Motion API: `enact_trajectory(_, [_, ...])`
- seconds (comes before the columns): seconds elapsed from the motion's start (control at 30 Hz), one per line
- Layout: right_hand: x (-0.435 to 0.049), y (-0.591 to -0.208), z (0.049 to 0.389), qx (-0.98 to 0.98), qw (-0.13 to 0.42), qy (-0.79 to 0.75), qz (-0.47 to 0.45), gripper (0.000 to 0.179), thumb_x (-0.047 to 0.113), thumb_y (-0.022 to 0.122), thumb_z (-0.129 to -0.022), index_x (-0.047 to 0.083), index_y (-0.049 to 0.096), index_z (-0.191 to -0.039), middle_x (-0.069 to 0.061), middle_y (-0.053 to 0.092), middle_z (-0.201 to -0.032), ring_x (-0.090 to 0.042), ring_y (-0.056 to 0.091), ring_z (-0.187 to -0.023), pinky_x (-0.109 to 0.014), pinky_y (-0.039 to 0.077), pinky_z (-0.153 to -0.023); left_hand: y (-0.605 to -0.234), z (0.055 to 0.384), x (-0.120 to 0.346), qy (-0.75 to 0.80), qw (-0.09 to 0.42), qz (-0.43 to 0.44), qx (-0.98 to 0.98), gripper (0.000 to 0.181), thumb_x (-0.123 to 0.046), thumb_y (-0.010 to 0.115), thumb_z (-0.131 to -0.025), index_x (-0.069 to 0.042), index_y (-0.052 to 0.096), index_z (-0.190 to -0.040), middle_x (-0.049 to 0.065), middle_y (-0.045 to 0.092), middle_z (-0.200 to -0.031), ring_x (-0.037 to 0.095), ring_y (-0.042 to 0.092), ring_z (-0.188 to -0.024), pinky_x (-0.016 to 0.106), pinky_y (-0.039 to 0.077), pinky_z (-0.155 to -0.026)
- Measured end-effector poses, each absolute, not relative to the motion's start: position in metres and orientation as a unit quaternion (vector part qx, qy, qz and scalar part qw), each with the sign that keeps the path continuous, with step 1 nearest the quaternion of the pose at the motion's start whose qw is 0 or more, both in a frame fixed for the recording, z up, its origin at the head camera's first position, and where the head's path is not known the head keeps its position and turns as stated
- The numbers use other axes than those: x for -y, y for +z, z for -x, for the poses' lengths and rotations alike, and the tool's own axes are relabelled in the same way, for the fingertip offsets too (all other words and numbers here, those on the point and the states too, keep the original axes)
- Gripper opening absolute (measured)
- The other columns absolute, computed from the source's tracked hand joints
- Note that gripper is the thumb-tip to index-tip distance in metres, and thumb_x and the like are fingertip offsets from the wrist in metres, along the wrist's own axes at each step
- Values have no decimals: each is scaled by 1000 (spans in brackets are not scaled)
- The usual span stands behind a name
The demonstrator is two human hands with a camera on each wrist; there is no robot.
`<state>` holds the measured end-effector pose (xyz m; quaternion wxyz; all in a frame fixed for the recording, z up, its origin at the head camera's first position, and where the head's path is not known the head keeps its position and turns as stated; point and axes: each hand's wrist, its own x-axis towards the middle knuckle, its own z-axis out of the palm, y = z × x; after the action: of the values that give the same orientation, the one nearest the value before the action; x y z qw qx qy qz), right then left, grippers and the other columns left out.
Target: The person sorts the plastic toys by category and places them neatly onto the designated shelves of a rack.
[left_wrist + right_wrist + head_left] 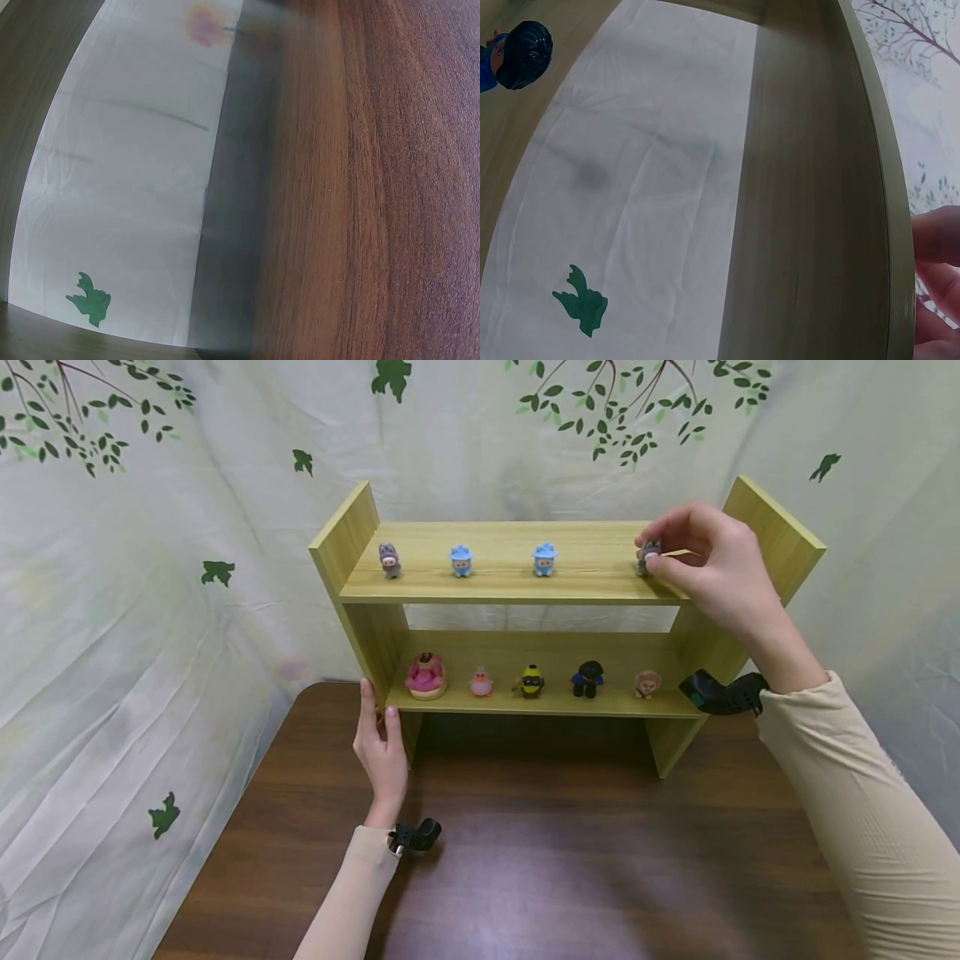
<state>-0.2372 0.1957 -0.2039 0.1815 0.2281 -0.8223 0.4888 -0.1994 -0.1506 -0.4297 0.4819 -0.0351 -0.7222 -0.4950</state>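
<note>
My right hand (708,560) pinches a small grey figurine (647,557) with a pale face between thumb and fingers, at the right of the top shelf board (502,587). Some of those fingers (939,240) show at the right edge of the right wrist view; the figurine is out of sight there. My left hand (381,756), fingers extended, rests against the lower left side panel (358,618) of the wooden shelf. To the left on the top board stand another grey figurine (389,561) and two blue-hatted figurines, one left (461,562) and one right (544,560).
On the lower board stand a pink bear figure (426,677), a pink-white figurine (481,682), a yellow-and-black figurine (531,682), a blue-clad dark-haired figurine (587,679) and a small brownish figurine (647,684). The shelf stands on a brown table (525,843) before a leaf-printed curtain (225,510).
</note>
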Motion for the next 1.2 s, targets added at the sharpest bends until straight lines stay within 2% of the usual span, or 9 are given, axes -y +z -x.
enact_trajectory(0.13, [-196,-204,237,826,183,483,-228,17,1,64,-89,3,62,-106,-5,62,-102,-15,57,-94,-16,45,-78,-430,199,150,-496,483,36,720,55,10,52,-93,-3,39,-145,19,46,-140,23,51,-117,18,39,-87])
enact_trajectory(0.37, [-196,-204,236,821,178,491,-229,18,0,64,-89,3,61,-107,-5,62,-103,-15,58,-94,-16,45,-77,-430,199,151,-494,479,32,725,53,9,52,-93,2,39,-144,20,46,-140,25,54,-111,20,40,-84])
enact_trajectory(0.63, [-197,-205,236,822,182,490,-224,20,1,64,-89,4,60,-108,-5,62,-105,-15,57,-97,-16,45,-80,-428,198,151,-497,470,26,729,51,8,51,-94,5,38,-143,19,45,-141,27,51,-118,23,41,-88])
enact_trajectory(0.83, [-198,-206,235,813,189,501,-230,20,-1,63,-89,3,60,-108,-5,61,-106,-16,56,-98,-16,45,-82,-426,196,150,-501,464,25,730,51,8,51,-94,5,37,-143,20,44,-142,25,48,-122,46,44,-88])
enact_trajectory(1.0, [-198,-207,235,799,195,518,-233,20,-2,64,-87,2,61,-107,-6,62,-105,-17,57,-98,-17,45,-82,-439,206,155,-498,466,22,731,52,9,51,-93,5,37,-143,19,44,-142,25,49,-121,36,44,-89])
enact_trajectory(1.13, [-199,-207,235,793,199,526,-232,21,-2,64,-87,2,62,-107,-6,62,-105,-17,58,-96,-17,45,-82,-456,218,163,-499,470,22,728,53,9,52,-93,4,37,-144,16,44,-143,25,48,-123,46,44,-88])
enact_trajectory(1.2, [-199,-207,235,791,203,530,-231,21,-2,64,-87,2,62,-107,-6,62,-105,-17,58,-96,-17,45,-82,-459,220,164,-500,470,23,727,55,8,53,-93,1,37,-145,13,44,-144,24,48,-122,43,44,-88])
